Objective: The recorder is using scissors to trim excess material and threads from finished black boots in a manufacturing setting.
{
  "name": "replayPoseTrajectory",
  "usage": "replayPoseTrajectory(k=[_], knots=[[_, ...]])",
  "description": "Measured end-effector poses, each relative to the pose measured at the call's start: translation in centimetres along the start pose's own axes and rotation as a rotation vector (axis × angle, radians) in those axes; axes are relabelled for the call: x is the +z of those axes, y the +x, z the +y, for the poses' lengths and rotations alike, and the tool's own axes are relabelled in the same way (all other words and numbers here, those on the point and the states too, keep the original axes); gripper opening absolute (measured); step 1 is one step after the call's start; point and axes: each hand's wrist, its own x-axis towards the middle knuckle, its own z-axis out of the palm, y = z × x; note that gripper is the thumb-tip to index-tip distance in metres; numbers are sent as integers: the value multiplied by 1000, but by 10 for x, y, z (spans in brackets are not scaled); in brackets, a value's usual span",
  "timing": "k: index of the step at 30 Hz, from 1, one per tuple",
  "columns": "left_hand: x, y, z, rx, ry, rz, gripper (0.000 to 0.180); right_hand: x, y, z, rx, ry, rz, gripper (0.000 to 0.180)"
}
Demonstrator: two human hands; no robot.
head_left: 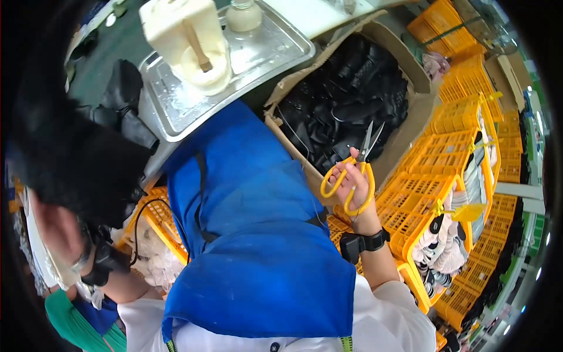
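Note:
In my right hand (354, 186) I hold a pair of scissors (365, 154) with yellow handles. Its blades stand a little apart and point away from me, over the near edge of a cardboard box (421, 70). Black leather-like pieces (366, 105) fill that box in a heap. My left hand (57, 230) is raised at the far left, close to the camera, with a large dark black piece (76, 158) in its grip. That piece is blurred and hides most of the fingers.
A metal tray (258, 56) on the bench carries a cream container (176, 26) with a brush (197, 47) and a glass jar (244, 16). More black pieces (124, 97) lie left of the tray. Yellow crates (434, 158) crowd the right; another crate (161, 220) stands by my left side.

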Motion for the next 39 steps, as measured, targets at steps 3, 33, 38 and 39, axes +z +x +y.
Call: replayPoseTrajectory(k=[3, 33, 38, 39], knots=[[-45, -38, 69, 128, 117, -4, 38, 10, 11, 11, -24, -64, -86, 42], [-62, -49, -20, 220, 1945, 746, 38, 47, 57, -62, -439, -120, -178, 38], [71, 11, -105, 75, 1472, 208, 27, 62, 31, -60, -357, -17, -154, 30], [89, 23, -137, 168, 1447, -146, 32, 66, 19, -66, -336, 37, -189, 29]])
